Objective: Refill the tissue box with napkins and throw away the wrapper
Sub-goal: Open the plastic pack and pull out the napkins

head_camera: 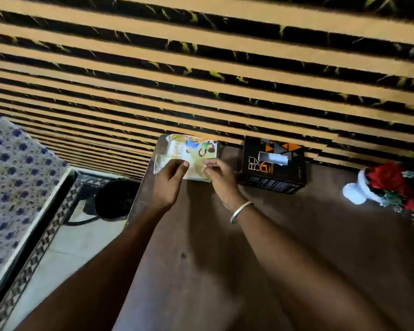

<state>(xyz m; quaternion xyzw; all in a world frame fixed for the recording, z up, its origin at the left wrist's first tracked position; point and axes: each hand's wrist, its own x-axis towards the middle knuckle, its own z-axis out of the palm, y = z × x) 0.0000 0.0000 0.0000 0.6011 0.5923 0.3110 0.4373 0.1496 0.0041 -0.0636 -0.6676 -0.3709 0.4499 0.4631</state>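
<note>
A pack of napkins in a colourful printed plastic wrapper [191, 150] lies at the far edge of the brown table [225, 247], against the slatted wall. My left hand [169, 181] pinches the wrapper's near left side. My right hand [219, 174], with a metal bangle on the wrist, pinches the wrapper's near right side. Just to the right of the pack stands a black tissue box [273, 166] with orange triangles; a white tissue shows in its top slot.
A dark round bin [116, 199] stands on the tiled floor left of the table. A bed with a blue-flowered cover [14, 177] lies further left. Red flowers in a white vase [397, 185] sit at the table's right edge.
</note>
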